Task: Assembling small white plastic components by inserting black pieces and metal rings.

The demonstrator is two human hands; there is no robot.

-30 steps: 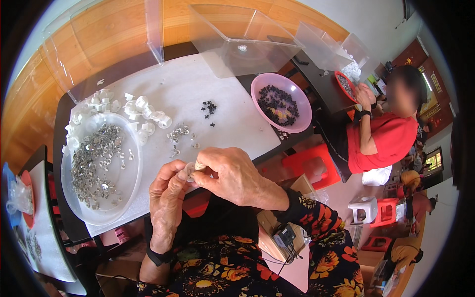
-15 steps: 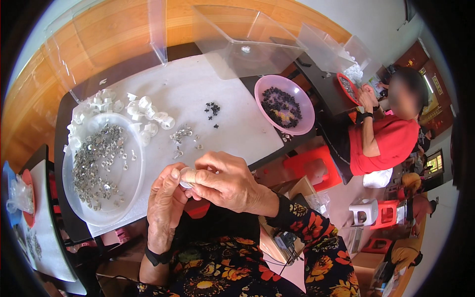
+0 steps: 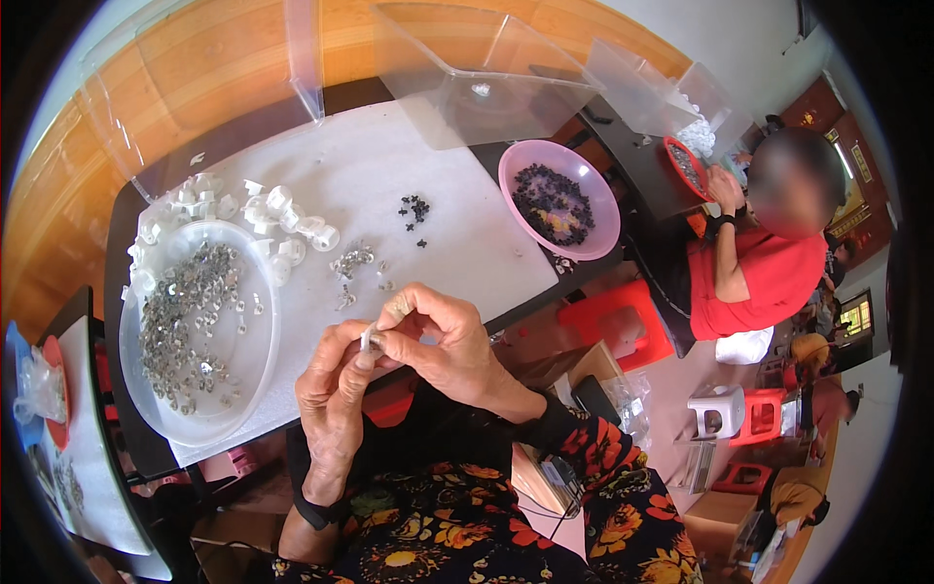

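My left hand (image 3: 336, 389) and my right hand (image 3: 443, 346) meet in front of my chest, near the table's front edge. Between their fingertips is a small white plastic part (image 3: 367, 337), pinched from both sides and partly hidden by fingers. Small metal pieces (image 3: 352, 261) lie loose on the white table mat (image 3: 457, 214) just beyond my hands. Farther off rests a little cluster of black parts (image 3: 415, 206). To the left, a clear round tray (image 3: 258, 365) holds many small metal pieces (image 3: 185, 331). White plastic parts (image 3: 282, 209) are heaped beside and behind it.
A pink bowl (image 3: 605, 190) of black parts stands at the table's right end. Clear plastic bins (image 3: 477, 83) line the back. A red stool (image 3: 623, 326) is on the floor at right. Beyond it, a person in a red shirt (image 3: 778, 277) works by a red bowl (image 3: 686, 165).
My right hand has turned, its thumb and forefinger now arched over the white part. The part appears more edge-on. The co-worker's arm has shifted slightly.
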